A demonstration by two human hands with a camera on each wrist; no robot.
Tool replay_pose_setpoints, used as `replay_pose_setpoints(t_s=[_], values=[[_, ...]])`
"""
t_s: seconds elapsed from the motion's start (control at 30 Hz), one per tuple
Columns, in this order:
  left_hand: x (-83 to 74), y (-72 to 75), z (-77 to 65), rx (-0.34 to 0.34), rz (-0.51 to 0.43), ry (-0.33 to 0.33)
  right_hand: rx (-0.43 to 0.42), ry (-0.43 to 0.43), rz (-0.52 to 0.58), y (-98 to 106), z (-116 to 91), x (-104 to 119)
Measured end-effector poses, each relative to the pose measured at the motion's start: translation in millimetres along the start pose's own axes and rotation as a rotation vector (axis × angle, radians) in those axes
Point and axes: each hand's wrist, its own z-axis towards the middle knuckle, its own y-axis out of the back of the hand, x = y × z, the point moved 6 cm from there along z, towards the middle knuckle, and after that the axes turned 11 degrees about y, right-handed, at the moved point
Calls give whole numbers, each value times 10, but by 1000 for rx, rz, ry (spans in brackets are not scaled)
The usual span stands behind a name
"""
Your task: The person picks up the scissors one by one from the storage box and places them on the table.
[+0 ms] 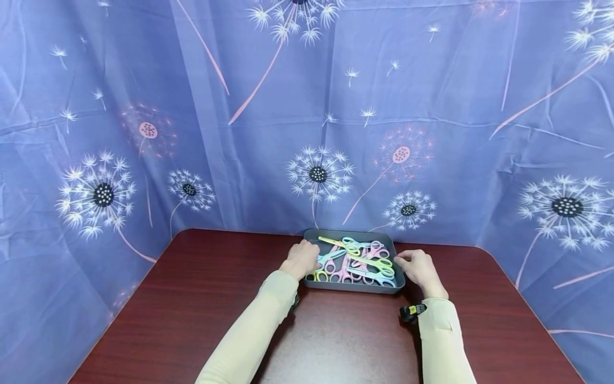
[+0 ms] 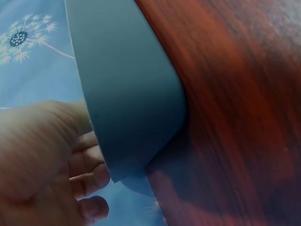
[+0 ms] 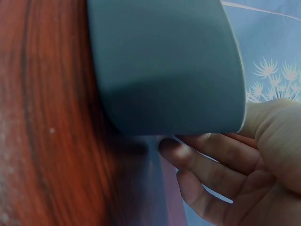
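A dark grey rectangular tray stands at the far side of the table, filled with several pairs of scissors. Among them are yellow-green scissors, pink scissors and light blue scissors, overlapping one another. My left hand grips the tray's left end. In the left wrist view the thumb goes over the rim of the tray, with the fingers at its outer side. At the right end, my right hand holds the rim between thumb and fingers; the tray's wall partly hides them in the right wrist view.
The dark red-brown wooden table has rounded far corners. Behind it hangs a blue curtain with dandelion prints, close to the tray's back edge. A black wrist strap device sits on the right wrist.
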Motion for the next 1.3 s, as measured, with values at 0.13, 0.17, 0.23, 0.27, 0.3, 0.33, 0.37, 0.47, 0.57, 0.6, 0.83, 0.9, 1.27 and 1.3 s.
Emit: replay_pose_setpoints(t_s=[0.13,0.17,0.23,0.27,0.3,0.33,0.37,0.47,0.57,0.6,0.83,0.9,1.27,1.3], values=[[-21,-1,-4,17,0,8,-6,14,-5,1,-17,0],[-24,0,-5,23,0,10,-7,16,-4,1,-19,-1],[-25,-1,-6,30,-2,15,-7,17,-3,-4,-22,1],[-23,-4,-5,34,-3,17,-6,19,-3,-5,-24,3],[-20,-6,-3,34,-6,18,-5,17,-5,-6,-26,3],[-15,-8,-1,34,-11,19,-4,12,-6,-8,-28,2],[-10,-13,0,35,-16,21,-4,14,-12,-6,-32,6],[6,-24,5,39,-33,21,-4,21,-28,-5,-38,14],[15,-27,12,48,-48,13,-11,23,-39,2,-36,21],[19,-23,14,48,-55,9,-11,23,-38,3,-34,21],[78,-27,-1,52,-128,-13,-8,14,-45,6,-35,11],[111,-16,-22,44,-162,-17,-5,17,-41,-7,-25,15],[208,107,-209,-76,-337,-54,-20,28,-31,18,4,38],[208,113,-227,-85,-346,-57,-21,25,-30,22,1,33]])
